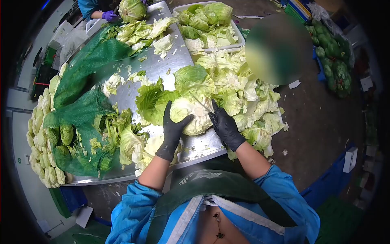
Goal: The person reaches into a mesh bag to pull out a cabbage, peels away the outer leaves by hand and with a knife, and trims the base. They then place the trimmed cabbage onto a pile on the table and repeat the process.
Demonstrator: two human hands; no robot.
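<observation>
Gripping a pale cabbage head (195, 116) from both sides, the person's black-gloved hands keep it from rolling on the smooth steel bench (162, 67). The left hand (174, 126) is clamped on the head's left flank, thumb hooked over the front and fingers spread up the back, which steadies it near the bench's near edge. The right hand (225, 126) presses flat against the right flank with one finger pointing up. A thin line crossing the top of the head may be a blade, but I cannot tell whether this hand closes on a handle.

Loose outer leaves (243, 93) are heaped just to the right of the head, spilling over the bench edge, within easy reach of the right hand. To the left, a green mesh sack (85, 118) lies slumped and open, with whole cabbages inside it and more leaves at its mouth. At the far end, a white tray (240, 40) is filled with green and pale pieces. Beyond it, a co-worker's purple-gloved hand (109, 15) rests beside another cabbage (132, 9). More filled sacks (335, 65) are stacked on the floor well to the right.
</observation>
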